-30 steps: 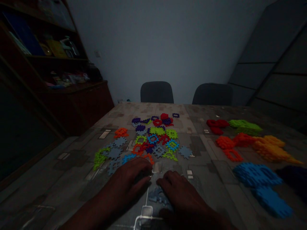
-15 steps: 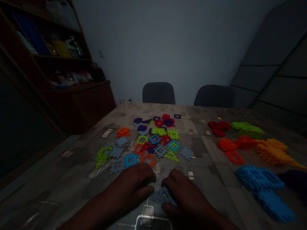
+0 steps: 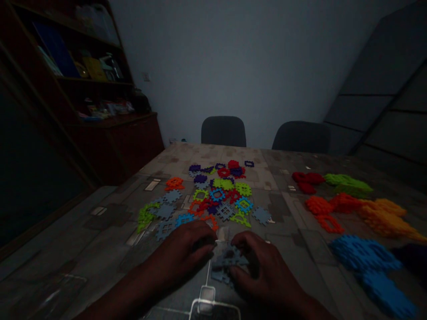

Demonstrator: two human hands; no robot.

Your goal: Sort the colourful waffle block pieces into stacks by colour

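Right hand gripping the grey pieces, left hand hovering open

So your right hand (image 3: 265, 264) is pinching the grey pieces (image 3: 230, 263) between thumb and fingers, low and front-centre over the patterned table (image 3: 296, 258). They're overlapping each other, and it's too dark to tell how many you're holding. Your left hand (image 3: 188, 244) is curving in just beside them, thumb and fingers sitting apart with nothing showing between them. Beyond your hands, a loose spread of mixed-colour toothed pieces (image 3: 225, 211) is covering the middle of the table, some lying on top of others. Over on the right, you're getting sorted colours: a red group (image 3: 307, 181), a green stack (image 3: 350, 186), an orange-red group (image 3: 318, 206), a yellow-orange stack (image 3: 387, 218) and a blue group (image 3: 363, 253). Two dark chairs (image 3: 223, 132) are standing behind the far edge
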